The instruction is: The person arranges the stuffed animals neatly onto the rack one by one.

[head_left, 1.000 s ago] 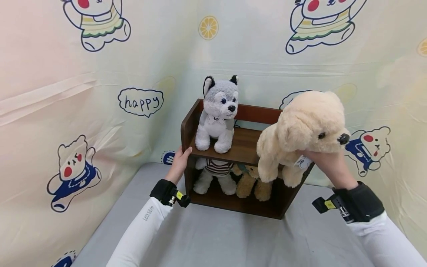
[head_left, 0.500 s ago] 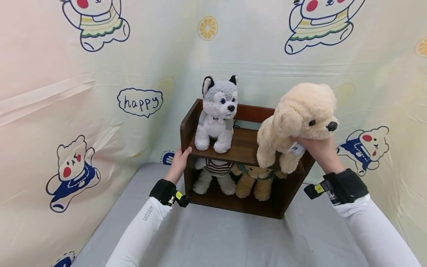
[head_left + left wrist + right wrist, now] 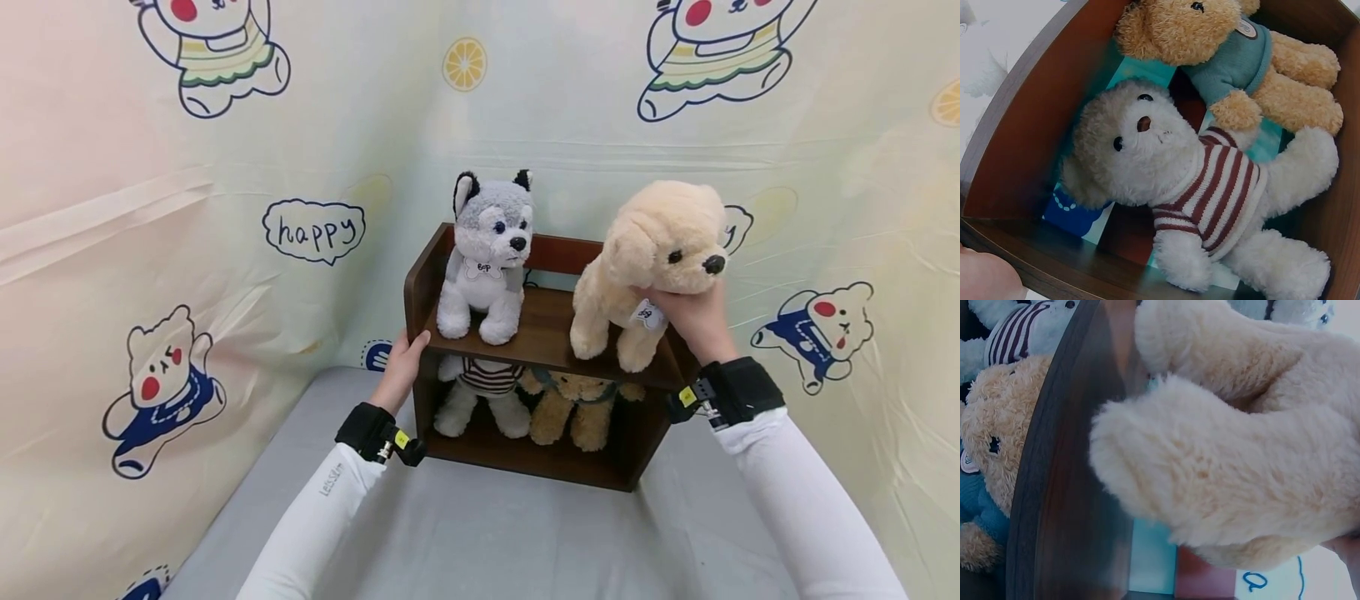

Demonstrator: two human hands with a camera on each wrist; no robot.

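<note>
A cream plush dog (image 3: 630, 225) is held by my right hand (image 3: 697, 321) under its head and chest, at the right part of the top shelf. In the right wrist view its front legs (image 3: 1210, 469) hang over or against the shelf board; contact is hard to tell. My left hand (image 3: 401, 371) grips the left side panel of the dark wooden shelf (image 3: 551, 321), thumb at the front. A grey-and-white plush husky (image 3: 483, 287) sits on the top shelf's left part. Below are a white bear in a striped shirt (image 3: 1229, 194) and a tan bear (image 3: 1297, 81) in a teal top.
The shelf stands on a grey cloth surface (image 3: 495, 533), close to a printed cloth wall (image 3: 360, 108). A red-brown back rail (image 3: 566, 254) runs behind the top shelf. Wrist cameras on black bands (image 3: 742, 392) sit at both wrists.
My right hand has moved left with the plush dog, bringing it over the top shelf, higher at first. The left hand stays on the side panel.
</note>
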